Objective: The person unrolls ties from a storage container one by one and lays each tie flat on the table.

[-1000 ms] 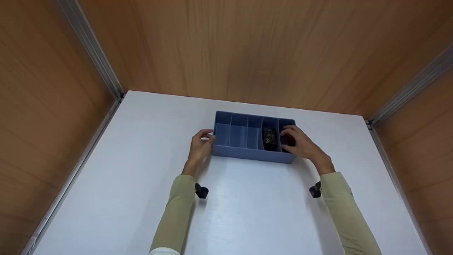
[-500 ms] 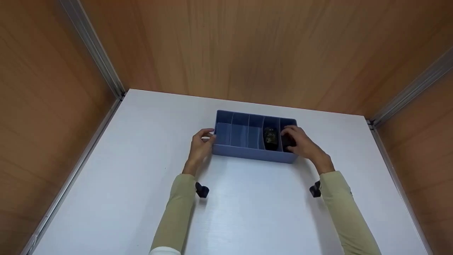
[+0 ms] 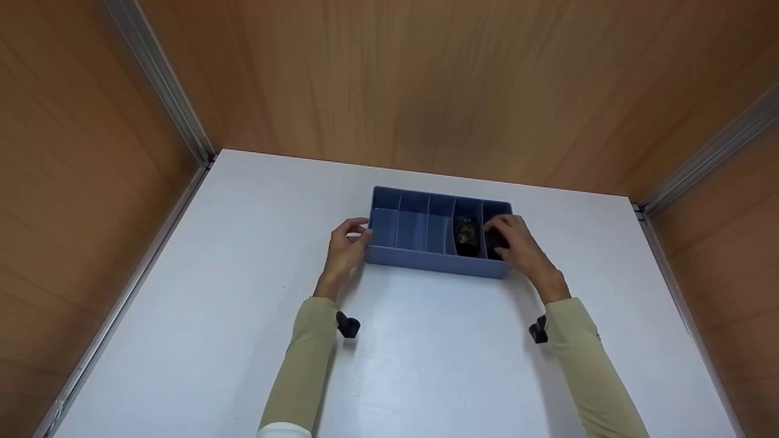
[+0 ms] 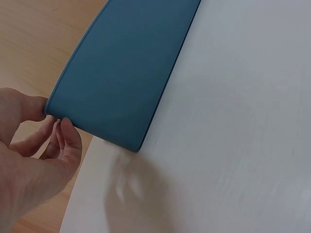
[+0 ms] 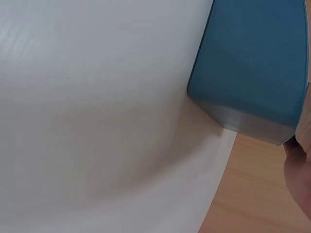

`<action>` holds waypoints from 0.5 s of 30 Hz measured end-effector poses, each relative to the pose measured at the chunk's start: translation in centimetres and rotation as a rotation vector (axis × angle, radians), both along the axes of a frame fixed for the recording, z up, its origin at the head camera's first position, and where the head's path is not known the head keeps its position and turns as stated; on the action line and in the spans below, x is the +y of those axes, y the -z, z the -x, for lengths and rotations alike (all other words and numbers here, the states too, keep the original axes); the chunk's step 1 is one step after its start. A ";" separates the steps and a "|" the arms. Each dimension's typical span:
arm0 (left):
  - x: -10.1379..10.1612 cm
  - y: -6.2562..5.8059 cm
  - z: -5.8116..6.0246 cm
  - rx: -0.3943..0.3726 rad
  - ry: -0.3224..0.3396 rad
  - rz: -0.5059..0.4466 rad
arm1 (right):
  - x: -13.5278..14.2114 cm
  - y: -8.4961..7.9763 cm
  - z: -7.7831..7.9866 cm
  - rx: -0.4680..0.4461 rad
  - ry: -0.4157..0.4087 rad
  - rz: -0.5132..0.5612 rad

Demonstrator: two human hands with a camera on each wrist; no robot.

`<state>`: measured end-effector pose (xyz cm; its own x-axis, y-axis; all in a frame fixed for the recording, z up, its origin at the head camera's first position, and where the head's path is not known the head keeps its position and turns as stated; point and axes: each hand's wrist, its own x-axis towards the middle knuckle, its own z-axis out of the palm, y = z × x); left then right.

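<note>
Blue five-compartment tray (image 3: 433, 261), right of centre, our left hand (image 3: 344, 254) pinching its end, our right hand (image 3: 522, 244) gripping black item (image 3: 494, 243)

Tray (image 3: 426, 260) blue; item (image 3: 467, 236) black, gold-flecked; tabletop (image 3: 438, 365) white; wall (image 3: 389, 91) brown, wood-grained; sleeves (image 3: 298, 359) khaki.

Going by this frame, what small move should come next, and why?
The right hand should probably ease off the dark item and withdraw: that item appears to sit low in the rightmost compartment of the tray, though the hand partly hides it. The left hand, at the tray's left end, could steady it.
</note>
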<state>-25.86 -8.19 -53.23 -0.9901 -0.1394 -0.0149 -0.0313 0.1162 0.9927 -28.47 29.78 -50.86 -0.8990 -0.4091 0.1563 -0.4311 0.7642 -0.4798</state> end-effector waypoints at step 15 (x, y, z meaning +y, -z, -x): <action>-0.1 0.0 -0.2 -0.013 0.006 -0.006 | 0.1 0.8 0.0 0.147 -0.012 0.029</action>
<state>-25.68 -8.26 -53.25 -0.9907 -0.1331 -0.0284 -0.0434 0.1107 0.9929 -28.44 29.83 -51.71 -0.8608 -0.4131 0.2973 -0.5071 0.7454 -0.4327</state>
